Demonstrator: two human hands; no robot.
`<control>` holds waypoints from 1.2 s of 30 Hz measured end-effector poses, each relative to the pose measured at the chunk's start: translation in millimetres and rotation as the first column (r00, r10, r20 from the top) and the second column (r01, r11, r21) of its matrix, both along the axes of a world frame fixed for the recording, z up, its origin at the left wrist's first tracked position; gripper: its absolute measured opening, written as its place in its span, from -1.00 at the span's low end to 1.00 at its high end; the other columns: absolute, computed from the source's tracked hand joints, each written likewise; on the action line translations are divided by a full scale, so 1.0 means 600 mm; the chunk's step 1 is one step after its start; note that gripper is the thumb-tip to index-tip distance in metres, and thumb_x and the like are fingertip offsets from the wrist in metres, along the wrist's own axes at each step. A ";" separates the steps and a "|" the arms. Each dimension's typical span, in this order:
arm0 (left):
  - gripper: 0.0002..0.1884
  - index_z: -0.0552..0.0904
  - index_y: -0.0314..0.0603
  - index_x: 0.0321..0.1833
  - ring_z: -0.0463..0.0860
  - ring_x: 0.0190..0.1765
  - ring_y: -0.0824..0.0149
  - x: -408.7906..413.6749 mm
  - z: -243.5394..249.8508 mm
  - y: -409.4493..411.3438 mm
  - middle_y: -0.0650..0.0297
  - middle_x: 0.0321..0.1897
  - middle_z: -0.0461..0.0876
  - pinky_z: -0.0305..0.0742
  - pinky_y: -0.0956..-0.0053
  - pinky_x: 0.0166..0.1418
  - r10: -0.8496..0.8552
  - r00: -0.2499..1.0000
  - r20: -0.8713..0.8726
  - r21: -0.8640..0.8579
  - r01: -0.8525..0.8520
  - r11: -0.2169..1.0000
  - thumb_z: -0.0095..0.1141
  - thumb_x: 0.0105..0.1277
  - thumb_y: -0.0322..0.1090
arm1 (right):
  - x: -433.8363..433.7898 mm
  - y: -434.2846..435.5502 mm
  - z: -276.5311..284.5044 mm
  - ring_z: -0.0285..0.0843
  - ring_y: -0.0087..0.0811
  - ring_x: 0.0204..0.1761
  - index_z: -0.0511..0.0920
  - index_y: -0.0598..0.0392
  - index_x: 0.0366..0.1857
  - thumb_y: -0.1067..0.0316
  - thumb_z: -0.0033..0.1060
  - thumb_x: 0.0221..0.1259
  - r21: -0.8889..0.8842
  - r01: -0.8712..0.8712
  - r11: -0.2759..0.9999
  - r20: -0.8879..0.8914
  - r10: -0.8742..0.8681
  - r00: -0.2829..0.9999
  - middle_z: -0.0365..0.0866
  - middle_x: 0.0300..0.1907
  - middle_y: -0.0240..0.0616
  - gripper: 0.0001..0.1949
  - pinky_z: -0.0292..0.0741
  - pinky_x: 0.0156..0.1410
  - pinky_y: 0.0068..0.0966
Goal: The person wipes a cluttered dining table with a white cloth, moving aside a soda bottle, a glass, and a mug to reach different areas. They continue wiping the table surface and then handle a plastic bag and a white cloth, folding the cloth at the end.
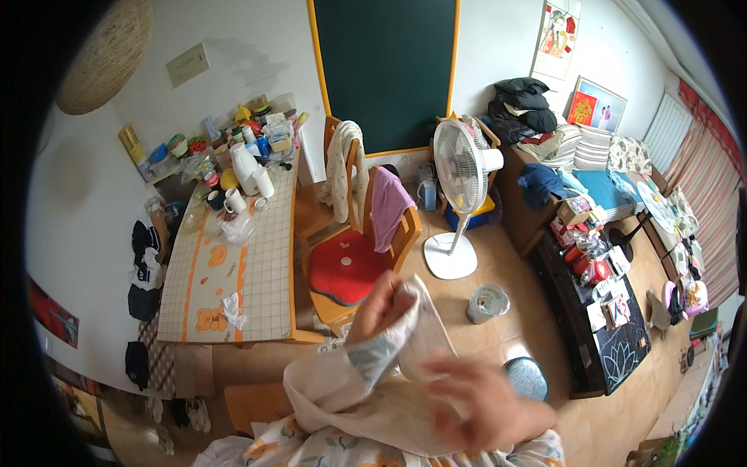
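Note:
A pale, thin cloth [373, 403], perhaps a garment, hangs in folds before me, over a white skirt with a floral print [327, 441]. My left hand [376, 309] is curled around its raised upper edge. The cloth hides part of that hand and the forearm. My right hand [478, 397] is blurred by motion at the cloth's right side, with its fingers pointing left. Whether it grips the fabric cannot be made out.
A dining table [268, 280] with cups and jugs stands left, beside wooden chairs [408, 230], one with a red cushion [344, 265]. Ahead are a white standing fan [461, 169] and a waste bin [487, 303]. A black low table [601, 327] and a round stool [526, 378] are right.

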State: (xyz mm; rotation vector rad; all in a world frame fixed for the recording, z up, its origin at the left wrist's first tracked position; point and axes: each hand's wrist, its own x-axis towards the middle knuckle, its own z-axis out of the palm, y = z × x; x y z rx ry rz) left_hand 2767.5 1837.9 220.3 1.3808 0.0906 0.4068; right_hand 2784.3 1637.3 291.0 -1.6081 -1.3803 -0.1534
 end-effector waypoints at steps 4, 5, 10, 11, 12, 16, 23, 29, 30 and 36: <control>-0.80 0.55 -0.16 -0.03 0.44 -0.26 0.63 0.052 0.093 0.068 0.48 -0.27 0.51 0.39 0.65 -0.17 0.436 0.893 0.110 -0.241 -0.402 0.883 0.10 0.68 -0.17 | 0.003 0.011 -0.012 0.72 0.19 0.04 0.30 0.34 0.43 -0.40 0.11 0.45 -0.760 -0.528 0.379 -0.428 0.319 0.845 0.65 0.00 0.30 -0.11 0.66 0.08 -0.08; -0.79 0.56 -0.16 -0.02 0.44 -0.25 0.62 0.053 0.112 0.115 0.47 -0.26 0.53 0.39 0.65 -0.15 0.477 0.861 0.178 -0.172 -0.450 0.876 0.09 0.68 -0.17 | 0.014 0.012 -0.019 0.78 0.13 -0.07 0.45 0.35 0.33 -0.40 0.17 0.42 -0.842 -0.512 0.167 -0.451 0.302 0.840 0.74 -0.21 0.20 -0.15 0.69 -0.03 -0.12; -0.76 0.58 -0.18 0.02 0.47 -0.18 0.59 0.106 0.095 0.333 0.44 -0.19 0.59 0.42 0.65 -0.04 0.521 0.728 0.445 0.039 -0.597 0.801 0.04 0.71 -0.15 | 0.104 -0.108 -0.044 0.72 -0.01 -0.17 0.72 0.15 -0.23 -0.28 0.20 0.44 -0.921 0.037 0.389 0.108 0.161 0.981 0.70 -0.29 -0.16 -0.44 0.62 -0.08 -0.13; -0.75 0.59 -0.18 0.04 0.46 -0.16 0.59 0.104 0.091 0.360 0.44 -0.18 0.59 0.42 0.66 -0.01 0.515 0.705 0.488 0.091 -0.628 0.773 0.02 0.72 -0.13 | 0.115 -0.120 -0.027 0.71 -0.14 -0.24 0.70 0.04 -0.35 0.03 0.32 0.40 -0.733 0.244 0.635 0.481 0.230 0.846 0.66 -0.30 -0.26 -0.71 0.59 -0.14 -0.19; -0.75 0.59 -0.17 0.07 0.47 -0.14 0.59 0.097 0.093 0.375 0.45 -0.17 0.60 0.43 0.65 0.01 0.509 0.725 0.465 0.115 -0.619 0.777 0.03 0.71 -0.13 | 0.143 -0.134 -0.027 0.66 -0.16 -0.31 0.65 0.00 -0.43 0.20 0.32 0.34 -0.597 0.270 0.755 0.474 0.060 0.878 0.59 -0.37 -0.31 -0.82 0.56 -0.21 -0.26; -0.75 0.61 -0.15 0.17 0.50 -0.09 0.60 0.073 0.113 0.389 0.48 -0.13 0.60 0.45 0.63 0.07 0.457 0.796 0.396 0.050 -0.516 0.855 0.04 0.71 -0.14 | 0.181 -0.163 0.089 0.72 -0.18 -0.30 0.65 0.19 -0.10 0.41 0.45 0.28 -0.448 0.486 0.751 0.096 -0.500 0.861 0.68 -0.29 -0.15 -0.80 0.62 -0.13 -0.26; -0.62 0.52 -0.07 0.48 0.69 0.15 0.36 -0.055 0.118 0.336 0.31 0.16 0.68 0.62 0.36 0.30 0.312 0.820 0.479 -0.004 -0.354 0.935 0.07 0.68 -0.27 | 0.156 -0.205 0.184 0.64 -0.19 -0.06 0.77 0.10 -0.41 0.40 0.63 -0.06 -0.488 0.701 0.520 0.446 -0.542 0.712 0.62 -0.20 -0.24 -0.85 0.55 0.03 -0.25; -0.64 0.65 -0.26 0.22 0.76 -0.06 0.30 -0.067 0.186 0.315 0.20 -0.07 0.76 0.68 0.36 0.07 0.229 0.894 0.385 -0.146 -0.186 0.972 0.26 0.51 -0.20 | 0.217 -0.332 0.241 0.69 -0.44 -0.25 0.72 0.13 -0.35 0.23 0.54 0.26 -0.710 0.097 0.697 -0.231 -0.361 0.903 0.73 -0.20 -0.26 -0.79 0.61 -0.12 -0.43; -0.66 0.66 -0.28 0.19 0.75 -0.09 0.34 -0.038 0.192 0.328 0.21 -0.07 0.76 0.67 0.39 0.03 0.272 0.929 0.251 -0.171 -0.234 0.957 0.26 0.50 -0.22 | 0.257 -0.323 0.213 0.70 -0.45 -0.23 0.71 0.17 -0.26 0.23 0.49 0.31 -0.665 0.194 0.721 -0.263 -0.469 0.843 0.74 -0.20 -0.29 -0.78 0.59 -0.12 -0.47; -0.83 0.70 -0.19 -0.12 0.67 -0.24 0.47 0.127 0.163 0.291 0.36 -0.30 0.71 0.58 0.52 -0.13 0.379 0.913 0.153 0.052 -0.391 0.919 0.29 0.48 -0.24 | 0.371 -0.085 0.128 0.80 -0.15 -0.06 0.55 0.36 0.12 0.35 0.15 0.52 -0.100 0.258 0.961 -0.960 -0.161 0.228 0.70 0.07 -0.01 -0.71 0.80 0.12 -0.16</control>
